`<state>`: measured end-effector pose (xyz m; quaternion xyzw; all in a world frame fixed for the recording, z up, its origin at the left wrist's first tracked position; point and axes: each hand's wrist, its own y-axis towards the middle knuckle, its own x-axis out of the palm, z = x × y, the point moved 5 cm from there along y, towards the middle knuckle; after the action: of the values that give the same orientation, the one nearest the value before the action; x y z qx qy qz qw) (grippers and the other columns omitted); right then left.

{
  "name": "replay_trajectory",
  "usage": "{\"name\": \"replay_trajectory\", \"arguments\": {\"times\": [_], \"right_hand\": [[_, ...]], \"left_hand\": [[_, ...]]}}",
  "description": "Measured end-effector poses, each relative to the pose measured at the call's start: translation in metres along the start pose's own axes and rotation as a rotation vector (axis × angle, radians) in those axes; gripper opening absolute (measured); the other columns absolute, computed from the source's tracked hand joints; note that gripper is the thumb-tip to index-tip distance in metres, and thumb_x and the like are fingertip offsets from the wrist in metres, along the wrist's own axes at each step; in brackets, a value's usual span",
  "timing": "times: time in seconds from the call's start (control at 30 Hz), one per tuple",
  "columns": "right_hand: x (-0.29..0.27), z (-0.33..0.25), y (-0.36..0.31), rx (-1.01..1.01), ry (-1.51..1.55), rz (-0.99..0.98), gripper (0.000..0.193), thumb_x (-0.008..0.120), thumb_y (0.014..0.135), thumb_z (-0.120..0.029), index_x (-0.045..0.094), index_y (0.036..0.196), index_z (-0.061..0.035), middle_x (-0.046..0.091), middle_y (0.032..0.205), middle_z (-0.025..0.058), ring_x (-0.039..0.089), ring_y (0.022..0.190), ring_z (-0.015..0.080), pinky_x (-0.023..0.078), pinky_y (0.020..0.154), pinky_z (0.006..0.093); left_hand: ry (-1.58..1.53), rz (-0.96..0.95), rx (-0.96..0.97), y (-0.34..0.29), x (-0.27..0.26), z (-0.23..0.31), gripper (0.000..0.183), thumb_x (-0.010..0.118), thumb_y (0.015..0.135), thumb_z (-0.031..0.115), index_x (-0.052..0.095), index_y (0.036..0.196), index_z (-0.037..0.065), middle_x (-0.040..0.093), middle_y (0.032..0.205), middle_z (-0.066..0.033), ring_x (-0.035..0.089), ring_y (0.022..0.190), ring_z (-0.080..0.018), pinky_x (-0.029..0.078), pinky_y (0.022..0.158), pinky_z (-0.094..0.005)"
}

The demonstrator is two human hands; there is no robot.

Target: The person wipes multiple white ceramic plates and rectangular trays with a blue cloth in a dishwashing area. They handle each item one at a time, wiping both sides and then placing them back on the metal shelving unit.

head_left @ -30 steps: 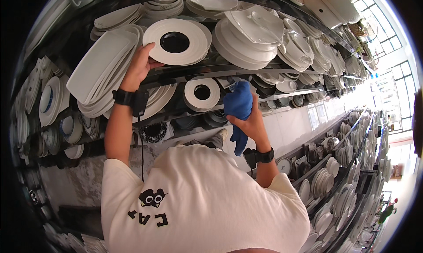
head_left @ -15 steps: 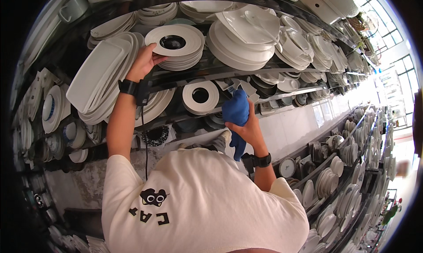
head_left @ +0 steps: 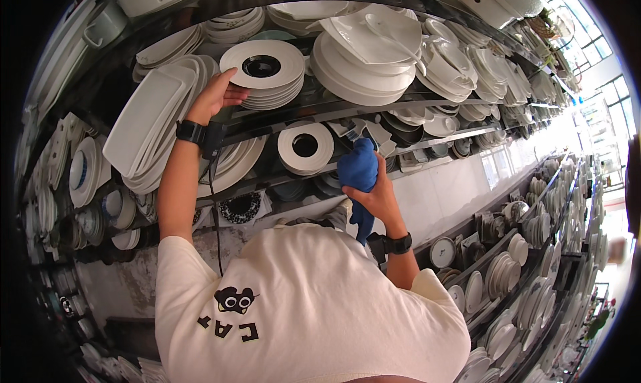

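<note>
My left hand [head_left: 215,97] is at the left side of a stack of wide-rimmed white plates, its thumb by the rim of the top plate [head_left: 288,58] and its fingers stretched out, apart, along the stack's side. That top plate has a black, glossy round centre and sits on the stack. Lower and to the right, my right hand [head_left: 377,195] is wrapped round a bunched blue cloth [head_left: 358,166], whose end hangs below the fingers. Left of the cloth, on a lower shelf, is another white plate with a black centre [head_left: 287,146].
Long white rectangular plates [head_left: 140,119] lean close to my left wrist. Larger white dishes [head_left: 364,83] stand stacked to the right. A dark shelf edge [head_left: 294,109] runs below the plates. More crockery-laden racks [head_left: 504,276] line the right side. A black cable [head_left: 215,216] hangs from my left wrist.
My left hand's fingers have drawn back slightly left and down along the stack, and stand more apart. The right hand keeps the blue cloth in nearly the same place. The view has shifted slightly.
</note>
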<state>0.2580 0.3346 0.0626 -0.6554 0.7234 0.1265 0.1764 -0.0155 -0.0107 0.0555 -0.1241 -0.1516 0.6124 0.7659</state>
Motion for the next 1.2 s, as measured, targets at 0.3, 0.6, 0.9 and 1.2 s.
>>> {"name": "replay_trajectory", "arguments": {"times": [0.3, 0.6, 0.9, 1.2], "right_hand": [[-0.005, -0.003, 0.002, -0.003, -0.005, 0.001, 0.096, 0.086, 0.067, -0.029, 0.03, 0.141, -0.0055, 0.064, 0.112, 0.0238, 0.065, 0.103, 0.0335, 0.051, 0.09, 0.0401], [-0.012, 0.006, 0.006, -0.062, -0.038, 0.015, 0.096, 0.086, 0.066, -0.028, 0.03, 0.141, -0.0055, 0.064, 0.111, 0.0254, 0.066, 0.102, 0.037, 0.051, 0.089, 0.0413], [-0.014, 0.011, 0.012, 0.033, -0.047, -0.024, 0.096, 0.086, 0.066, -0.028, 0.029, 0.141, -0.0069, 0.065, 0.109, 0.0246, 0.067, 0.1, 0.037, 0.052, 0.087, 0.0417], [-0.021, 0.02, 0.015, 0.107, -0.077, -0.033, 0.096, 0.086, 0.067, -0.028, 0.029, 0.142, -0.0075, 0.065, 0.11, 0.0238, 0.067, 0.1, 0.0355, 0.052, 0.088, 0.0407]], "left_hand": [[0.568, 0.083, -0.035, -0.002, -0.011, 0.008, 0.052, 0.056, 0.091, 0.055, 0.057, 0.073, 0.006, 0.064, 0.062, -0.0067, 0.056, 0.043, -0.0099, 0.044, 0.04, -0.0222], [0.641, 0.087, -0.07, -0.004, -0.007, 0.005, 0.06, 0.055, 0.09, 0.059, 0.059, 0.07, 0.003, 0.066, 0.064, -0.0085, 0.058, 0.046, -0.0109, 0.044, 0.041, -0.0221], [0.551, 0.124, -0.021, -0.038, -0.002, -0.011, 0.072, 0.041, 0.091, 0.071, 0.059, 0.068, 0.006, 0.066, 0.065, -0.0079, 0.061, 0.051, -0.0118, 0.047, 0.048, -0.0244], [0.274, -0.182, -0.325, -0.07, 0.046, -0.177, 0.051, 0.049, 0.096, 0.055, 0.06, 0.088, 0.006, 0.07, 0.077, -0.0074, 0.066, 0.062, -0.013, 0.052, 0.056, -0.0245]]}}
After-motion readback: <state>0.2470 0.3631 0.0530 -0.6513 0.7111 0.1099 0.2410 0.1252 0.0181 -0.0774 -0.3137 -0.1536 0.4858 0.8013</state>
